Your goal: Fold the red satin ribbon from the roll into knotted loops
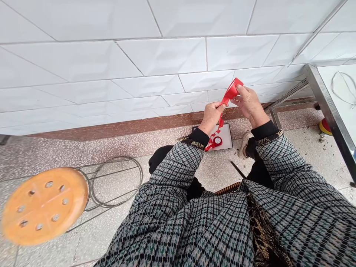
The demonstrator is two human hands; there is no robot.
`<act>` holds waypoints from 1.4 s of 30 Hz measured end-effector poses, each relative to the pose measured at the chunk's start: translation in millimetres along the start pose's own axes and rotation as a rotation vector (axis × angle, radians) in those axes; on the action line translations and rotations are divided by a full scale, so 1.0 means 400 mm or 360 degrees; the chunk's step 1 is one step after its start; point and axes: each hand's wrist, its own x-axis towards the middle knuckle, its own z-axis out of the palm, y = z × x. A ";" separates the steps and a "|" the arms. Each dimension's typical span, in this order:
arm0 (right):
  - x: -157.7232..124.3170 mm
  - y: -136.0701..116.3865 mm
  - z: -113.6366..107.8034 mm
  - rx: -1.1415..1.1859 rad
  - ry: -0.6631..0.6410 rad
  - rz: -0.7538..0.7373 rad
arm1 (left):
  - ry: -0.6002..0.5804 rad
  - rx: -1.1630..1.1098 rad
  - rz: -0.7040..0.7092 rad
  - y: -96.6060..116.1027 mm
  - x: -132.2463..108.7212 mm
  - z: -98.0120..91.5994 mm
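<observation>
My right hand (249, 102) grips a roll of red ribbon (233, 90) by its side, thumb on the near face. Just left of it, my left hand (213, 115) pinches the strip that comes off the roll. From there the loose red strip (221, 121) hangs down in twists toward a shallow white tray (227, 135) with a dark rim on the floor. Inside the tray lie a smaller red spool (217, 141) with a white centre and some loose red ribbon. My left fingertips are partly hidden behind the hand.
An orange round stool (46, 204) with wire legs lies on its side at the left. A metal-framed table (330, 115) stands at the right, with a wire loop (343, 87) on top. White wall tiles (164, 55) rise in front.
</observation>
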 end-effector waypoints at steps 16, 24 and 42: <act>0.069 0.102 -0.064 -0.1087 0.0299 -0.0699 | -0.0180 -0.0384 -0.0338 0.020 -0.019 0.005; 0.060 0.122 -0.063 -0.1302 0.0145 -0.0896 | -0.0077 -0.0647 -0.0447 0.035 -0.018 0.008; 0.017 0.077 -0.026 -0.1608 -0.0211 -0.1154 | -0.0206 -0.0787 -0.0573 0.074 -0.010 -0.008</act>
